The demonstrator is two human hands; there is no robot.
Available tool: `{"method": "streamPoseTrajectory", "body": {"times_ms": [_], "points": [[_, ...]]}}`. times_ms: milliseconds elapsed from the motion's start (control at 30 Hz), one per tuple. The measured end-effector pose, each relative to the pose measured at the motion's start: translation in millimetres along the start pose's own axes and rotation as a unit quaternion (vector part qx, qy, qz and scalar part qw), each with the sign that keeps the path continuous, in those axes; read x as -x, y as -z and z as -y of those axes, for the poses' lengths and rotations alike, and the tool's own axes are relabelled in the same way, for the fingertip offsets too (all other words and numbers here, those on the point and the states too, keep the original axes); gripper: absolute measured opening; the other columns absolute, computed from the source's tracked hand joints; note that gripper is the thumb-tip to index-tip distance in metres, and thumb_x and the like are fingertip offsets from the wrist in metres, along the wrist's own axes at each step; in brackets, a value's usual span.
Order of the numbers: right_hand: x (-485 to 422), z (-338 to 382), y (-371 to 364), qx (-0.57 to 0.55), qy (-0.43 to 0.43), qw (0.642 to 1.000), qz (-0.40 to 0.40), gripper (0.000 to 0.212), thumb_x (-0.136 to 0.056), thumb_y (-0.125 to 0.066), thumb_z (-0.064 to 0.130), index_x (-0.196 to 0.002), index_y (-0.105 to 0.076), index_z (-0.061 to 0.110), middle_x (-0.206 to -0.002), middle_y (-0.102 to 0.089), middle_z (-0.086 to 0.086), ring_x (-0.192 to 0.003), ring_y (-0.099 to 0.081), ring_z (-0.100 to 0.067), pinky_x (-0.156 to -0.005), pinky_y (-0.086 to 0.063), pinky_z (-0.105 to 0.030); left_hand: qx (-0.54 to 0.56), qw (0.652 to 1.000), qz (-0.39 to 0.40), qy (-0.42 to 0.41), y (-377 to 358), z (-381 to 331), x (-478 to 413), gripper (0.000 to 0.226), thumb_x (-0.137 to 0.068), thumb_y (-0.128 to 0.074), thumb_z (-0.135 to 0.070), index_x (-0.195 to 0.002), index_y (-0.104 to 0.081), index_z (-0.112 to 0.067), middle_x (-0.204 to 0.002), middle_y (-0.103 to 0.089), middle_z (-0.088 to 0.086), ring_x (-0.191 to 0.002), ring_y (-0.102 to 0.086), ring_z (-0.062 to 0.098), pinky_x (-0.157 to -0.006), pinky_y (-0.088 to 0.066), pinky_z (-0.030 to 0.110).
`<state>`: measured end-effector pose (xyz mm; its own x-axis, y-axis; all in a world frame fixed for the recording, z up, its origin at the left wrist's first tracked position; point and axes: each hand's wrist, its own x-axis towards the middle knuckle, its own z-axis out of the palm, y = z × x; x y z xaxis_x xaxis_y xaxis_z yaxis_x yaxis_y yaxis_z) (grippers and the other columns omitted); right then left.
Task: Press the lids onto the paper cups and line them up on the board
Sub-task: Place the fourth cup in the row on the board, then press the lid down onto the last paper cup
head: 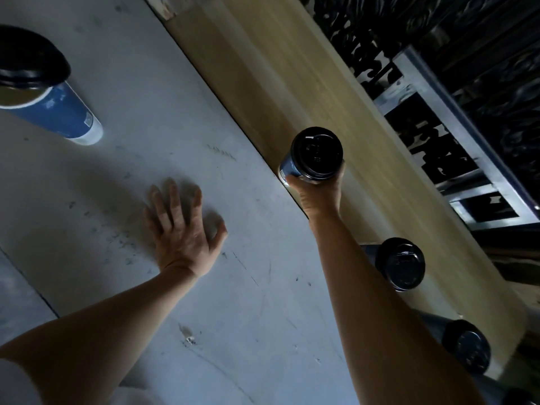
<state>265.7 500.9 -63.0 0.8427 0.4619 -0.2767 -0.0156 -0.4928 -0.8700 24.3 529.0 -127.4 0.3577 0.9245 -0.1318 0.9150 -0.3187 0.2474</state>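
Observation:
My right hand grips a blue paper cup with a black lid at the near edge of the light wooden board. Two more lidded cups stand on the board further right, in a row. At the far left an open blue cup stands on the grey table, with a black lid lying by its rim. My left hand rests flat on the grey table, fingers spread, holding nothing.
Behind the board runs a dark carved screen with a metal frame. The grey table surface is scuffed and extends from the left edge to the board.

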Motion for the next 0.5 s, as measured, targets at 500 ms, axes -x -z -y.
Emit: {"method": "streamPoseTrajectory", "body": {"times_ms": [500], "points": [[70.4, -11.4, 8.6, 0.248, -0.101, 0.964, 0.000, 0.081, -0.079, -0.074, 0.018, -0.150, -0.034, 0.020, -0.144, -0.044, -0.014, -0.131, -0.042, -0.036, -0.105, -0.038, -0.043, 0.026, 0.999, 0.025, -0.014, 2.4, 3.4, 0.6, 0.089, -0.083, -0.052, -0.058, -0.157, -0.023, -0.019, -0.165, -0.006, 0.025, -0.150, -0.001, 0.051, -0.119, -0.005, 0.066]]}}
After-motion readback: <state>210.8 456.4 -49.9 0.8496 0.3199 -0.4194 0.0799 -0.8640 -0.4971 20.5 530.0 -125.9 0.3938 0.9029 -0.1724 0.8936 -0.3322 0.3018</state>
